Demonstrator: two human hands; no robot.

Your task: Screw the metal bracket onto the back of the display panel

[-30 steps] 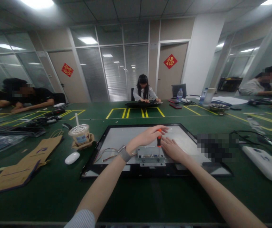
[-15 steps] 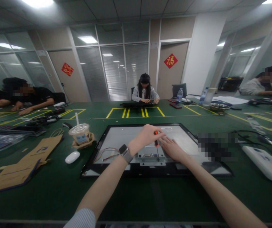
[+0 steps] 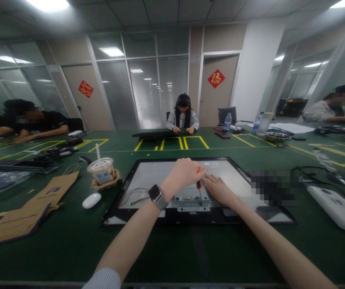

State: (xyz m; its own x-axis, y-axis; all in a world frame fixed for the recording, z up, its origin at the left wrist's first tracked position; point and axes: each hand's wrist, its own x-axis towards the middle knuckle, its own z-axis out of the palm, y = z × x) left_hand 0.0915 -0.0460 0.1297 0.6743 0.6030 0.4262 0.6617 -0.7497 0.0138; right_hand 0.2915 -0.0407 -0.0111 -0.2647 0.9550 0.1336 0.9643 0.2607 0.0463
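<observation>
A flat display panel point(image 3: 148, 176) with a black frame lies back side up on the green table in front of me. My left hand point(image 3: 182, 174), with a watch on its wrist, grips an orange-and-black screwdriver point(image 3: 199, 184) by the handle. The tool stands nearly upright, its tip at a metal bracket point(image 3: 187, 204) with connector ports near the panel's close edge. My right hand point(image 3: 219, 188) lies flat on the panel, fingers stretched out beside the screwdriver. Thin wires point(image 3: 136, 194) rest on the panel's left part.
Left of the panel are an iced drink cup point(image 3: 100, 170), a white mouse point(image 3: 91, 200) and brown paper bags point(image 3: 36, 204). A white device point(image 3: 335, 208) and black cables lie at right. Across the table a person point(image 3: 183, 114) sits behind a dark panel point(image 3: 151, 135); others sit at both sides.
My left hand has turned slightly on the screwdriver handle, while my right hand stays in place. Across the table, the dark panel has shifted left and the person's hands have moved apart.
</observation>
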